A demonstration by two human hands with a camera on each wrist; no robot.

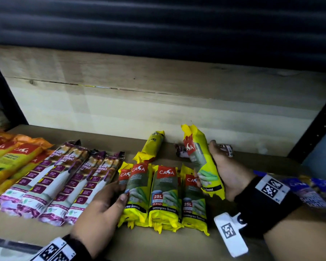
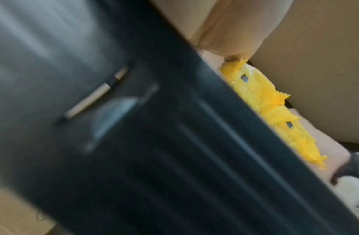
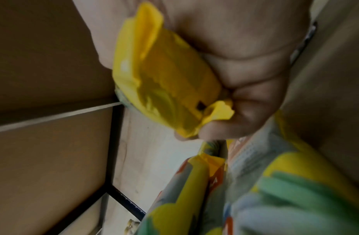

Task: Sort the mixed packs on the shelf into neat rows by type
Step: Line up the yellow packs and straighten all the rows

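Observation:
Three yellow lemongrass packs (image 1: 164, 191) lie side by side on the wooden shelf (image 1: 158, 245), with a fourth (image 1: 123, 178) tucked under the left one. My left hand (image 1: 120, 191) has its thumb on the left yellow pack (image 1: 137, 185); its fingertips disappear under that pack's edge. My right hand (image 1: 207, 162) grips another yellow pack (image 1: 203, 159), tilted and lifted just right of the row. The right wrist view shows that pack (image 3: 164, 76) clasped in my fingers (image 3: 245, 63). The left wrist view is blurred and shows only yellow pack ends (image 2: 261, 89).
Purple-and-white drawstring bag packs (image 1: 64, 179) form a row left of the yellow ones, with orange packs (image 1: 13, 159) further left. One yellow pack (image 1: 152, 146) lies face down near the back wall. A small dark pack (image 1: 179, 150) is behind my right hand. Blue packs (image 1: 314, 194) lie far right.

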